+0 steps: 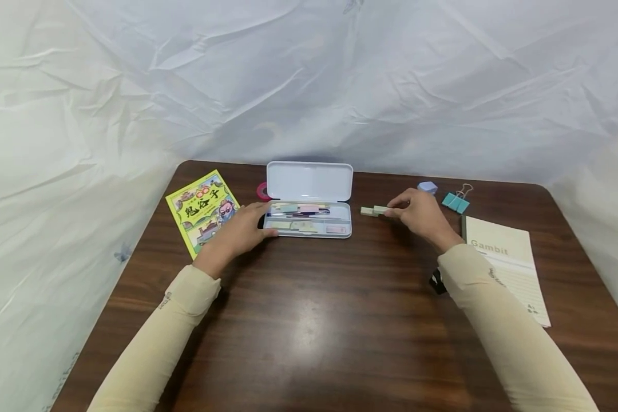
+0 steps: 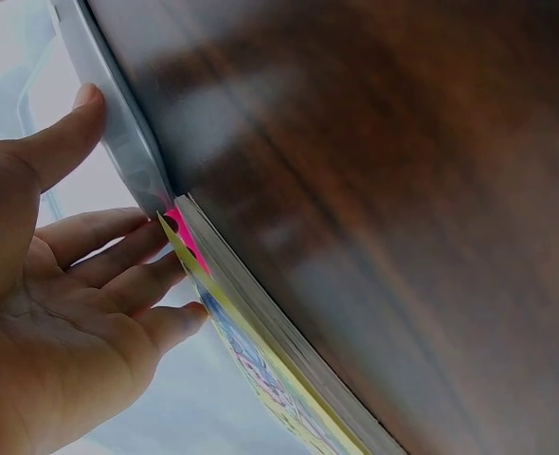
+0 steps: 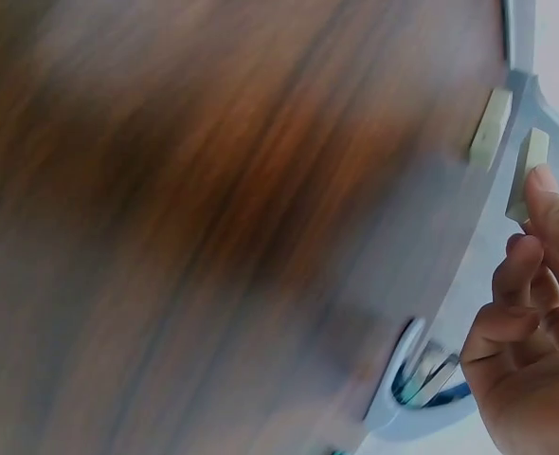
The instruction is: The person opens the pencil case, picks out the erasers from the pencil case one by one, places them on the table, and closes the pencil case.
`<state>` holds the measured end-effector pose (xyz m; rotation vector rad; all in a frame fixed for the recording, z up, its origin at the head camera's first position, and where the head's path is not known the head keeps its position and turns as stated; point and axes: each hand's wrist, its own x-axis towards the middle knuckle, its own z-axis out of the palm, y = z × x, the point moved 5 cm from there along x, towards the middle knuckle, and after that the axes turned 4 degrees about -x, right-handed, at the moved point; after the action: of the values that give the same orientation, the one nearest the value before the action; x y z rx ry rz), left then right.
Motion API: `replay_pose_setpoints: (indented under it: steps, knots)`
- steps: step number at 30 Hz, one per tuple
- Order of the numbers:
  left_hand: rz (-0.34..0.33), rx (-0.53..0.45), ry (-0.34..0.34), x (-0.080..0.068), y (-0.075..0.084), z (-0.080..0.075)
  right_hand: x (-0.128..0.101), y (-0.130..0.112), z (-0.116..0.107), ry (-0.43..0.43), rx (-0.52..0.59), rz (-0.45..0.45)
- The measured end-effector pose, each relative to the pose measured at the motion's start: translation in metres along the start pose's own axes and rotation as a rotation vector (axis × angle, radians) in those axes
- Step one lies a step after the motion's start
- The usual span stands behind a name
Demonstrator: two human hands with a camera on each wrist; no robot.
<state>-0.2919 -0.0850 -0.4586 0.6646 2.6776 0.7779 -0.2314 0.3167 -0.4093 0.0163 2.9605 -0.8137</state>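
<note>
An open white pencil case (image 1: 309, 182) lies at the table's middle back, with pastel blocks and pens in its tray. My left hand (image 1: 257, 222) rests open against the case's left end. In the left wrist view the left hand (image 2: 109, 166) has its thumb on the case wall (image 2: 118, 133). To the right of the case, my right hand (image 1: 393, 209) pinches a pale green block (image 1: 380, 210). A second pale green block (image 1: 368, 212) lies beside it on the wood. The right wrist view shows the held block (image 3: 526, 169), the second block (image 3: 491, 128) and my right hand (image 3: 535, 213).
A yellow picture book (image 1: 203, 212) lies left of the case, with a pink tape roll (image 1: 261, 190) behind it. Teal binder clips (image 1: 455, 201) and a small lavender object (image 1: 427, 186) sit back right. A "Gambit" notebook (image 1: 507, 269) lies at the right edge. White sheeting surrounds the brown table (image 1: 314, 320).
</note>
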Motion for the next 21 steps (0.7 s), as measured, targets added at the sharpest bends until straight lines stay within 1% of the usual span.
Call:
replay_pose_setpoints:
  steps: [3, 7, 12, 17, 21]
  knots:
    - [-0.011, 0.008, 0.002, 0.002, -0.006, 0.003, -0.004, 0.008, -0.003, -0.002, -0.017, 0.003]
    - [-0.003, 0.013, 0.007, 0.005, -0.013, 0.007, -0.007, 0.016, -0.005, -0.005, -0.027, 0.003]
    - [0.022, -0.006, 0.016, 0.003, -0.010, 0.004, -0.006, 0.022, -0.005, -0.008, -0.032, 0.021]
    - [0.026, -0.003, 0.017, -0.002, -0.001, -0.001, -0.005, 0.026, -0.003, -0.011, -0.036, 0.043]
    - [0.028, 0.004, 0.014, -0.010, 0.014, -0.008, -0.005, 0.028, -0.001, -0.025, -0.036, 0.050]
